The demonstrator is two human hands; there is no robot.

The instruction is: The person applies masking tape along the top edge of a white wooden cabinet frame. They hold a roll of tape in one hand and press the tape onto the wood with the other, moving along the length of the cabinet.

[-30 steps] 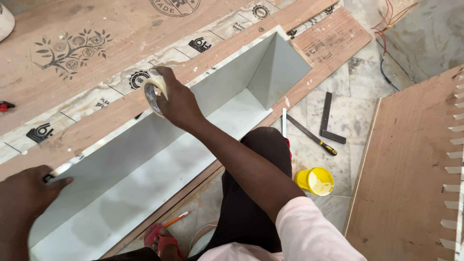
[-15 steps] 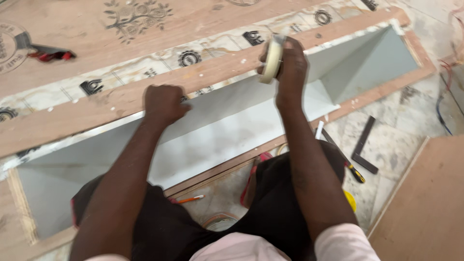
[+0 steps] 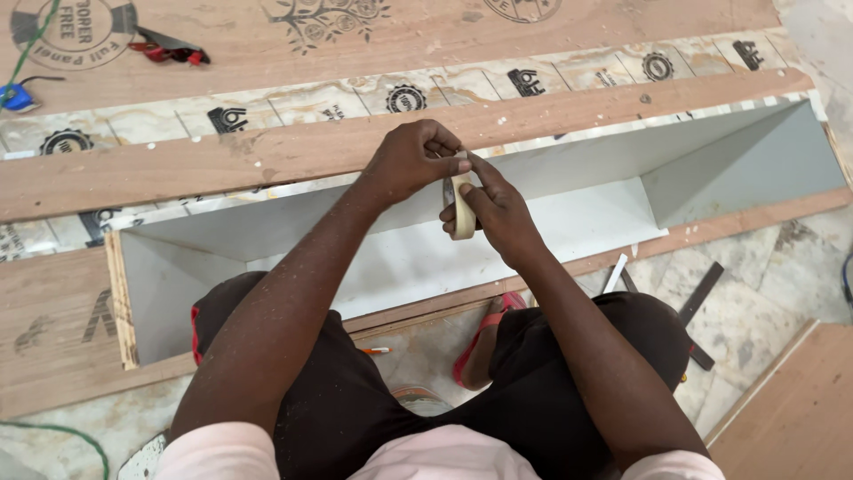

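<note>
Both hands meet on a roll of masking tape [image 3: 461, 206], held on edge above the long box [image 3: 569, 222]. The right hand [image 3: 498, 212] grips the roll from below and behind, its index finger laid along the rim. The left hand [image 3: 410, 160] has its fingertips pressed together at the top of the roll, pinching there; whether a loose tape end is between them is too small to tell.

The box is open at the top, grey-white inside, with raw plywood edges. Its far wall runs along a wooden strip [image 3: 267, 160], and the near wall is partly hidden by the person's knees and forearms. Inside the box, to the left and right of the hands, there is free room.

Beyond the strip lies a plywood sheet [image 3: 426, 36] with red-handled pliers [image 3: 169, 49] on it. At the right, a dark square ruler [image 3: 697, 307] lies on the tiled floor, partly covered by the knee.
</note>
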